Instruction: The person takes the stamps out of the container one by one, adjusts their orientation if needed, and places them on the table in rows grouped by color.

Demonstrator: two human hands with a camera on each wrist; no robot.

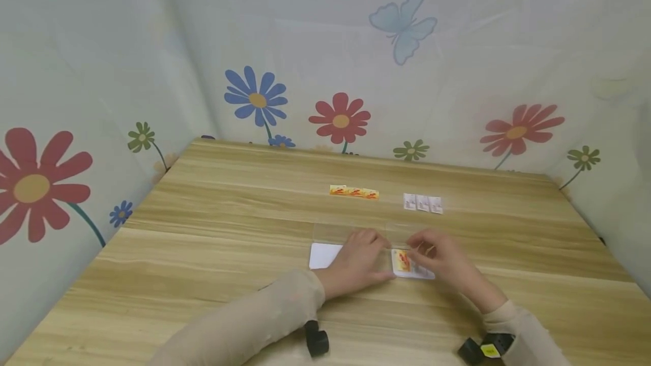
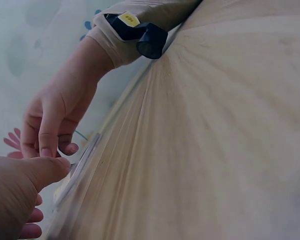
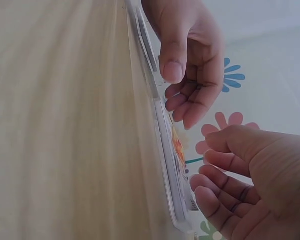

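A clear plastic case lies unfolded on the table, its transparent flaps toward the back. In its left part is a white card stack; its right part holds another white stack with an orange-and-yellow picture piece on top. My left hand is over the middle of the case, thumb near the right stack's edge, fingers loosely bent. Above the right stack hovers my right hand, thumb and fingertips loosely bent; in the right wrist view nothing shows between them.
Behind the case lie a row of yellow-and-red picture pieces and a row of three small white printed pieces. The wooden table meets a flower-printed curtain at the back and sides.
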